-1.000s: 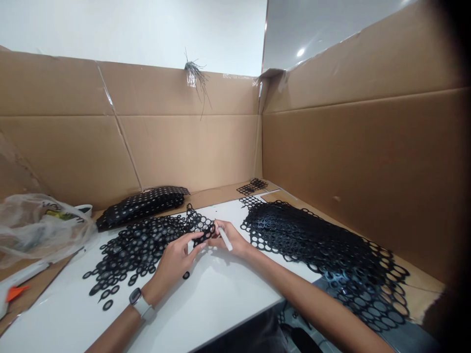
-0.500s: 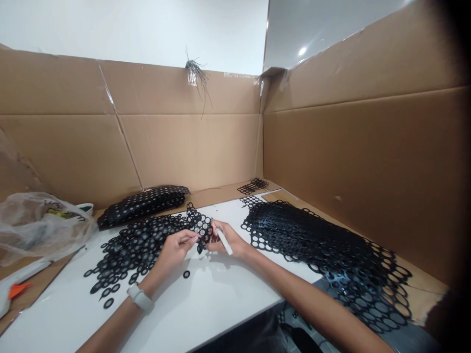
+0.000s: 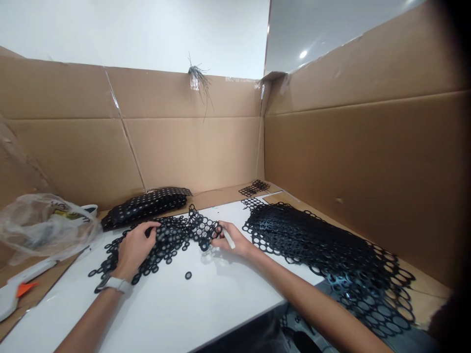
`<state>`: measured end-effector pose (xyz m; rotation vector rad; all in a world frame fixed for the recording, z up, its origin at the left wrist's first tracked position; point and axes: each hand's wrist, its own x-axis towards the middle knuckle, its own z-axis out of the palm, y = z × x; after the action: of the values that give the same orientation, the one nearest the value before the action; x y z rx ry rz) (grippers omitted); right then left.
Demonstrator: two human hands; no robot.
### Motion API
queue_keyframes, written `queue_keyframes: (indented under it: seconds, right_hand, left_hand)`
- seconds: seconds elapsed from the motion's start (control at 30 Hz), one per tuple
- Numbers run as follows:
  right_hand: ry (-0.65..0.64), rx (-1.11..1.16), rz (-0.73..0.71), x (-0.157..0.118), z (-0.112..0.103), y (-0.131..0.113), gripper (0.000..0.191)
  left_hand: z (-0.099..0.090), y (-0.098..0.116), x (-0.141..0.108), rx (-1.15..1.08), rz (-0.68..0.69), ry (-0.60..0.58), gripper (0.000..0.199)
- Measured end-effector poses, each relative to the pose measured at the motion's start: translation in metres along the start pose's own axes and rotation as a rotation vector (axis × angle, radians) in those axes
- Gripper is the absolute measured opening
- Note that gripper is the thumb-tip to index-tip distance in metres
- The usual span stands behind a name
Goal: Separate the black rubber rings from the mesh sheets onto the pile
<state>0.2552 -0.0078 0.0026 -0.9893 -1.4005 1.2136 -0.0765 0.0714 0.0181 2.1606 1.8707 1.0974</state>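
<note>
My left hand (image 3: 137,247), with a watch at its wrist, is over a heap of small black rings (image 3: 172,235) on the left. Its thumb and index finger are apart, with dark rings showing between them; the other fingers are partly hidden. My right hand (image 3: 230,239) is closed on the edge of a black mesh piece (image 3: 202,228) made of joined rings. A white pen-like stick (image 3: 228,238) is also in that hand, lying across the fingers. A single black ring (image 3: 188,275) lies on the white board (image 3: 165,314) in front of the heap.
A thick stack of black ring mesh (image 3: 316,240) lies on the right, overhanging the board. Behind the heap is a black dotted bundle (image 3: 147,206). At left are a clear plastic bag (image 3: 47,228) and a white glue gun (image 3: 25,284). Cardboard walls (image 3: 191,152) enclose the table.
My left hand has left the mesh piece and moved left over the heap of rings. My right hand stays near the same spot, still gripping the mesh and the white stick.
</note>
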Motion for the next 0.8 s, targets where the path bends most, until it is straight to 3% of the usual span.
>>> queue_keyframes:
  seconds: [0.23, 0.47, 0.63, 0.8]
  right_hand:
    - [0.123, -0.057, -0.090, -0.011, 0.007, -0.022, 0.042]
    - [0.292, 0.002, -0.229, -0.033, 0.003, -0.060, 0.055]
    - [0.393, 0.030, -0.201, -0.072, 0.014, -0.067, 0.055]
    - [0.422, 0.093, -0.127, -0.108, 0.028, -0.063, 0.058]
  left_hand:
    - [0.007, 0.033, -0.015, -0.079, 0.228, -0.035, 0.026]
    - [0.021, 0.086, -0.064, -0.273, 0.561, -0.389, 0.029]
    - [0.030, 0.117, -0.100, -0.342, 0.616, -0.565, 0.042]
    - [0.039, 0.118, -0.102, -0.457, 0.502, -0.609, 0.056]
